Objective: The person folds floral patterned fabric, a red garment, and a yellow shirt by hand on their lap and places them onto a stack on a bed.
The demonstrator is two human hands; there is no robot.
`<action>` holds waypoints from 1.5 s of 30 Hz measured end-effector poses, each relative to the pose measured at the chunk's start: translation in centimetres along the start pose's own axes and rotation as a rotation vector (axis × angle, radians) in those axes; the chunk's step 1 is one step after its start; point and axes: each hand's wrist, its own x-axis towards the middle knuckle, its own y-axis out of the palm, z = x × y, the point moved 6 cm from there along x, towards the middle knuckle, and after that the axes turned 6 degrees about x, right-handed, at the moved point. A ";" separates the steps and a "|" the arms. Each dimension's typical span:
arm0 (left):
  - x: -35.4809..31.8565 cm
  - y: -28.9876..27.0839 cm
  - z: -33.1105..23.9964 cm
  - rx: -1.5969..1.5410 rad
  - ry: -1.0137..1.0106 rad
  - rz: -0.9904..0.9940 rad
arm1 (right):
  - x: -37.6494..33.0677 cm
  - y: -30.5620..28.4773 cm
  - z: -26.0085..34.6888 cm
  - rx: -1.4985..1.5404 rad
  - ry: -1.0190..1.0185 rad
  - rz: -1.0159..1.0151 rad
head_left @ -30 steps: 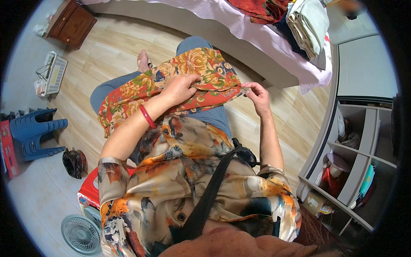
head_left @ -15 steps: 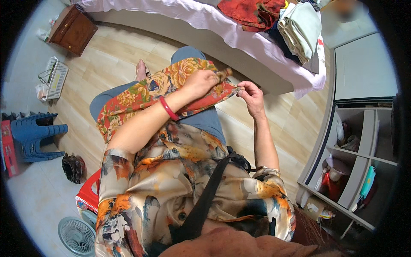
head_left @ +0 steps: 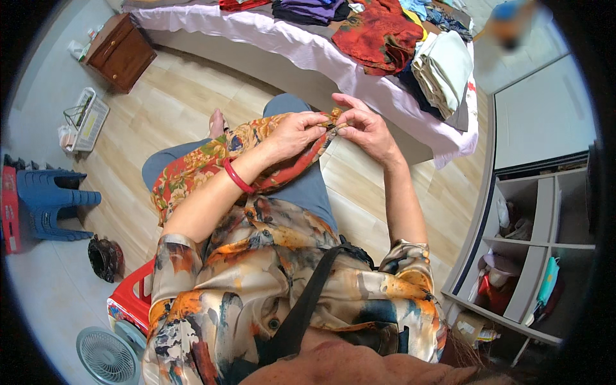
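A red and gold flower-patterned cloth (head_left: 199, 163) lies across my lap, over my grey-blue trousers (head_left: 309, 192). My left hand (head_left: 295, 136) is closed on its gathered right end, and a red bangle (head_left: 238, 176) circles that wrist. Facing it, my right hand (head_left: 371, 133) pinches the tip of the same end between thumb and forefinger, the other fingers raised. The two hands nearly touch there. Part of the cloth is hidden under my left hand and forearm.
Ahead stands a bed with a pale lilac sheet (head_left: 308, 51), holding a red patterned garment (head_left: 378, 35) and folded white clothes (head_left: 443, 74). Open shelves (head_left: 545, 212) are at right. A brown cabinet (head_left: 122, 51), white basket (head_left: 93, 125), blue stools (head_left: 54, 199) and fan (head_left: 108, 356) are left.
My hands have come together at the cloth's right end. The right hand moved left and slightly up, and the cloth's stretched edge is now bunched. The view has tilted up, showing more bed.
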 end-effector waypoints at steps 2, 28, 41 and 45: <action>-0.3 -0.6 -0.4 0.171 0.102 0.021 | 1.2 0.7 0.9 -0.060 -0.035 0.146; -33.5 -19.6 4.2 0.306 0.029 -0.610 | 11.6 -2.1 25.5 -0.151 -0.287 -0.288; -36.1 -14.7 15.9 0.552 -0.233 -0.794 | -0.9 -13.0 17.2 -0.084 -0.032 -0.486; -34.8 -14.4 16.4 0.500 -0.146 -0.896 | -3.5 -15.5 16.4 -0.098 0.036 -0.566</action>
